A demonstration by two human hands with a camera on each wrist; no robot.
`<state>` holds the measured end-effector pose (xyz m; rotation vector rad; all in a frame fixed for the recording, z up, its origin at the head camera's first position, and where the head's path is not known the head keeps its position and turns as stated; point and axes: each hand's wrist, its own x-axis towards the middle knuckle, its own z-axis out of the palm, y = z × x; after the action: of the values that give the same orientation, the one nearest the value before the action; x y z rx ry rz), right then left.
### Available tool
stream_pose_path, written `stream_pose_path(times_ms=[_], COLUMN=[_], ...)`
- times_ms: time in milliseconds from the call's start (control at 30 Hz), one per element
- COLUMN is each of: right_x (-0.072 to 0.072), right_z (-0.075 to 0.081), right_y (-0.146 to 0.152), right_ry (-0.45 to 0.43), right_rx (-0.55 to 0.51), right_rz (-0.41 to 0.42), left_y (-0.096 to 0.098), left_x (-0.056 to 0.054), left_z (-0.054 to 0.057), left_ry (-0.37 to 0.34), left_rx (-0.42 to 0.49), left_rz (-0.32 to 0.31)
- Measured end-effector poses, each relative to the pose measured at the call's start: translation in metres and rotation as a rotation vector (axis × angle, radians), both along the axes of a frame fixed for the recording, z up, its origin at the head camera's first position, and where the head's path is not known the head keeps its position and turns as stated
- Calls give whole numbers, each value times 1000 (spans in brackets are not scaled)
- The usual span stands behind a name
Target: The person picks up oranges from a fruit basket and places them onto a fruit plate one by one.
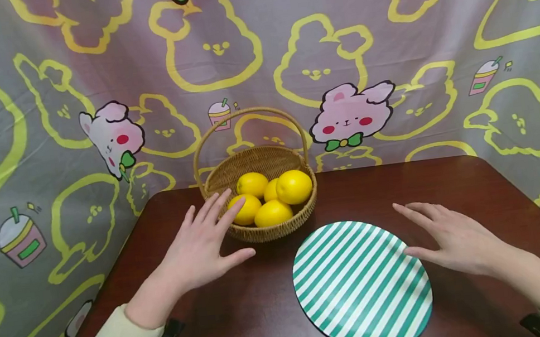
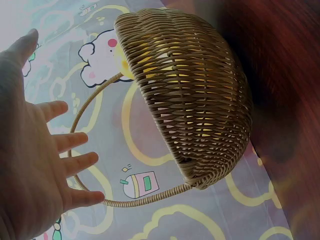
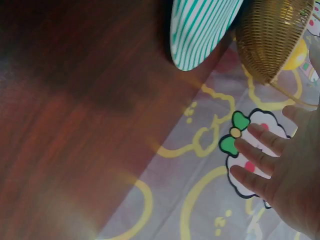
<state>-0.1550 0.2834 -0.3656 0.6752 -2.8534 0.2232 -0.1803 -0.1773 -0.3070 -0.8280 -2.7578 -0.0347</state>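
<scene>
A wicker basket [image 1: 277, 229] with a tall arched handle stands at the back of the table, holding several yellow lemons [image 1: 294, 187]. In front of it, to the right, lies a round mat [image 1: 362, 286] with green and white stripes. My left hand [image 1: 199, 247] hovers at the basket's near left side, fingers spread and holding nothing. In the left wrist view the basket [image 2: 190, 95] shows its woven side, lemons glimpsed through the gaps. My right hand [image 1: 452, 236], also empty with fingers extended, is over the mat's right edge; whether it touches the mat I cannot tell.
The dark brown wooden table [image 1: 248, 317] has rounded far corners. A grey curtain [image 1: 244, 37] with yellow animal outlines and pink-cheeked bunnies hangs close behind the table and along both sides. The basket's handle [image 1: 253, 110] rises in front of it.
</scene>
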Motion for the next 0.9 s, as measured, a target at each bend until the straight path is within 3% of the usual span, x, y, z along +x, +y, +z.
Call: stream_pose_path(times_ms=[433, 700, 900], right_x=[-4, -6, -7], right_z=[-18, -31, -40], right_y=[13, 21, 25], right_ry=[-260, -367, -394], right_rx=[-157, -217, -264], right_rz=[-38, -12, 40], left_y=[7, 11, 16], left_x=[-18, -31, -38], left_z=[0, 3, 9], left_ry=[-11, -103, -181], left_rx=[86, 130, 174], left_rz=[-114, -116, -105])
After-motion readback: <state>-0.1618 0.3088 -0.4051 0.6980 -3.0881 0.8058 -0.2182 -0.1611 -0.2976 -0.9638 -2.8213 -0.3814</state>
